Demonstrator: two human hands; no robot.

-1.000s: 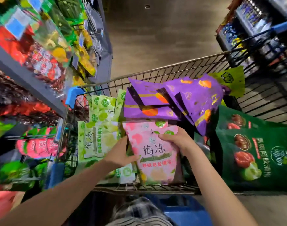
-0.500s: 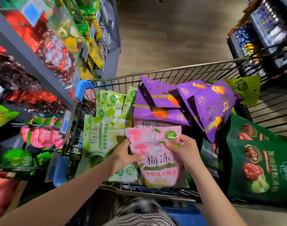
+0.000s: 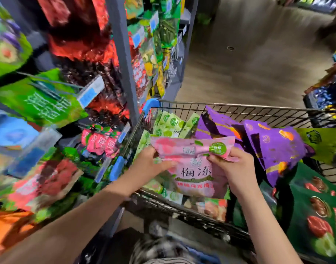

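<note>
Two pink snack bags point(image 3: 192, 168) are lifted above the near end of a wire shopping cart point(image 3: 239, 109). My left hand point(image 3: 150, 164) grips their left edge, thumb lying across the front. My right hand point(image 3: 233, 168) pinches their upper right corner by the green round label. The upper pink bag is bent over the one with dark printed characters. Light green bags point(image 3: 169, 124) stand in the cart behind them.
Purple bags point(image 3: 274, 149) and dark green bags point(image 3: 319, 216) fill the cart's right side. A store shelf point(image 3: 123, 60) packed with hanging snack packs stands close on the left. Pink packs point(image 3: 100, 143) hang low on it. Bare aisle floor point(image 3: 249, 63) stretches ahead.
Both hands have raised the pink bags higher out of the cart. The view has swung left toward the shelf, which now fills more of the frame.
</note>
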